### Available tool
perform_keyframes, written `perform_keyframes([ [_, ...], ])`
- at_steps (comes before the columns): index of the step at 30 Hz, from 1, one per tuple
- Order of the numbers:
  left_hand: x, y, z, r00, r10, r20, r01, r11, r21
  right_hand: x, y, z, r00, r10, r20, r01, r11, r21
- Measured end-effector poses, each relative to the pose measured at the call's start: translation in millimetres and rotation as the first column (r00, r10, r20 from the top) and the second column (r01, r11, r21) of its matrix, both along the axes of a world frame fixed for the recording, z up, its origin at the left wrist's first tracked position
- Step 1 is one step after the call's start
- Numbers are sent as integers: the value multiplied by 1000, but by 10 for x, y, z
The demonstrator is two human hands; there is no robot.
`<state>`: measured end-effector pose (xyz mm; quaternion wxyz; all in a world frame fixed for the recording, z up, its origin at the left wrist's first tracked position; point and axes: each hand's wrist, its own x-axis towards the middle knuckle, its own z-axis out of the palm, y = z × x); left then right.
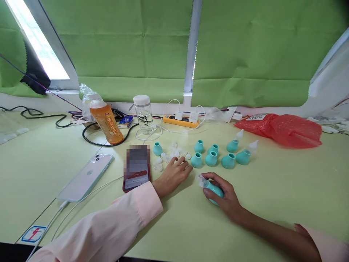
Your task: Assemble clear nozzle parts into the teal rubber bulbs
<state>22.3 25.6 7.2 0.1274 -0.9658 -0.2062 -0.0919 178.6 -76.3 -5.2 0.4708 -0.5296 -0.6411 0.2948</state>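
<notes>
My right hand [226,196] is wrapped round a teal squeeze bulb [215,190], which lies tilted with a clear plastic tip [200,180] on its end pointing left. My left hand [176,176] rests palm down at the near edge of a loose pile of translucent plastic tips [174,151]. Its fingers are bent and slightly apart; I see nothing held in them. Just beyond both hands stand several open-necked teal bulbs [211,159]. Two more bulbs [243,157] at the right of the group carry translucent tips [253,146]. A single bulb [157,149] stands left of the pile.
A dark red phone [136,183] lies left of my left hand, with a pale phone [85,178] and its charging cable farther left. Behind stand an orange drink bottle [107,123], a clear water bottle [144,118] and a yellow power strip [181,122]. A red plastic bag [294,131] lies back right.
</notes>
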Motion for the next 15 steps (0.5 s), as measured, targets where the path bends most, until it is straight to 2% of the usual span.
perform_keyframes([
  [2,-9,6,-3,999,13,52,-11,999,-42,0,2,1,1000,1,-4,-1,1000,1],
  [4,-24,1,19,983,46,178,-24,992,-124,-3,6,-2,1000,-4,-12,4,1000,-18],
  [6,-42,-24,79,916,124,381,-10,958,-288,-8,8,-10,1000,-7,-29,6,999,-53],
  [7,-50,-45,120,857,187,480,26,915,-402,-9,9,-14,999,-9,-41,6,998,-70],
  [8,-58,-71,165,788,262,557,93,844,-528,-10,9,-19,999,-11,-51,7,997,-81],
  [9,-64,-100,207,729,339,594,184,740,-647,-10,8,-23,998,-14,-54,9,996,-85],
  [11,-73,-154,265,639,498,586,365,475,-801,-6,7,-27,999,-18,-36,15,997,-76],
  [13,-78,-186,267,589,632,504,475,234,-848,-1,6,-25,1000,-20,-7,19,998,-54],
  [15,-82,-189,221,572,711,409,534,56,-844,1,8,-18,1000,-15,15,16,999,-39],
])
